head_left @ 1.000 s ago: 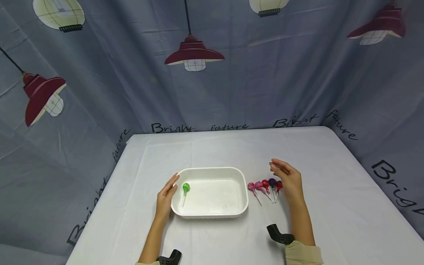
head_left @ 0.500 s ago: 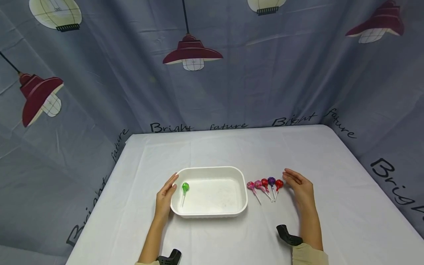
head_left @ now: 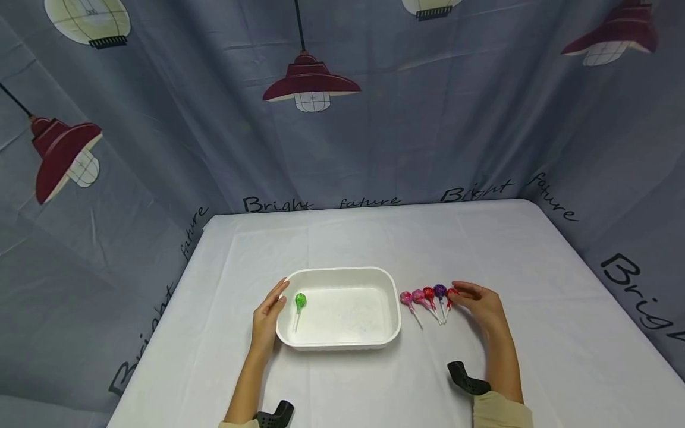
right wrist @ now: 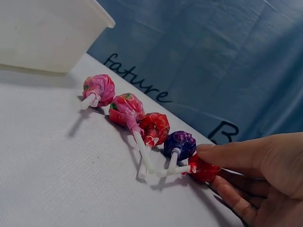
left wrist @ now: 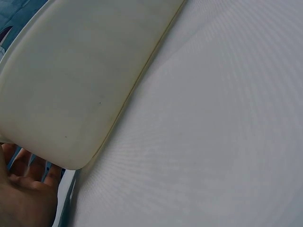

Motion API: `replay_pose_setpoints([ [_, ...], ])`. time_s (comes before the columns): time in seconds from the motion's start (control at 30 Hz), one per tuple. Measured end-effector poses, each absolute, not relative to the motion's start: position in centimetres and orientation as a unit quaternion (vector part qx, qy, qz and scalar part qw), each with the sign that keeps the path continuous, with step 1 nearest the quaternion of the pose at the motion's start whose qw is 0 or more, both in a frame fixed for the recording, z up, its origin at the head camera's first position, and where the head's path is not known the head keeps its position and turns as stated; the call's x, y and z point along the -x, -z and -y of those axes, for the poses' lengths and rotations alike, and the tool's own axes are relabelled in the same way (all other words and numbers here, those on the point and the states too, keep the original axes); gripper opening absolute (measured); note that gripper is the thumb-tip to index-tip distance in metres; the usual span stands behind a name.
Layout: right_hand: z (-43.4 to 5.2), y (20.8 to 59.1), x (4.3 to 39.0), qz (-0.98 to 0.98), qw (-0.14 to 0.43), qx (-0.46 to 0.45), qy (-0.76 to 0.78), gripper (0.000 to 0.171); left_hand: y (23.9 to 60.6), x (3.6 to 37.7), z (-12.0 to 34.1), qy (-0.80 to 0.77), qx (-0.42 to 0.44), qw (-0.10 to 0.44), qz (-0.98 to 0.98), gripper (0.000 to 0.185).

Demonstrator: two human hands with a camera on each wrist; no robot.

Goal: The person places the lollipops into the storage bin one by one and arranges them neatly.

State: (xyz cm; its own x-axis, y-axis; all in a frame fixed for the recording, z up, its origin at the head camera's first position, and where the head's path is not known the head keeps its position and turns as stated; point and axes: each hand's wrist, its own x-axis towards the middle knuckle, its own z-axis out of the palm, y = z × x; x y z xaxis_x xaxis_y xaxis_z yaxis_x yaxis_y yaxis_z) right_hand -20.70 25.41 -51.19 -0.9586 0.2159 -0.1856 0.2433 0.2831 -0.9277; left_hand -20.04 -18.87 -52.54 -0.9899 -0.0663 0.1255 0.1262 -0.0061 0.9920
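Right fingers (right wrist: 241, 155) pinching red-wrapped lollipop (right wrist: 204, 170), round head, thin white stick (right wrist: 181, 170)

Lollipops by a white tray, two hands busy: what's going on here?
A person's right hand pinches the outermost red lollipop of a row, thumb on one side and fingers on the other. Two pink lollipops, another red one and a purple one lie on the white cloth between it and the white tray. The left hand rests against the tray's left end. Inside, toward that end, lies a single green lollipop.
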Motion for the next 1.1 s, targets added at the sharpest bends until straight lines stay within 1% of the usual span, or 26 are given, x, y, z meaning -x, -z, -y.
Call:
replay_pose_setpoints([
  [0.2,-25.4,51.4,20.8,-0.840,0.013,-0.117,0.529,0.051,52.3,20.1,19.0,0.715,0.013,0.055,0.697,0.035],
  [0.43,-25.4,51.4,20.9,-0.856,0.012,-0.108,0.505,0.047,49.7,18.9,18.4,0.705,0.015,0.048,0.707,0.036],
  [0.73,-25.5,51.2,20.5,-0.859,0.021,-0.106,0.500,0.048,49.8,18.9,18.2,0.712,0.013,0.056,0.700,0.035],
  [0.9,-25.7,51.1,20.4,-0.857,0.035,-0.104,0.503,0.049,49.9,19.0,18.2,0.714,0.012,0.057,0.697,0.035],
  [1.1,-25.6,50.3,20.0,-0.855,0.043,-0.100,0.507,0.049,50.0,19.1,18.3,0.714,0.016,0.060,0.697,0.035],
])
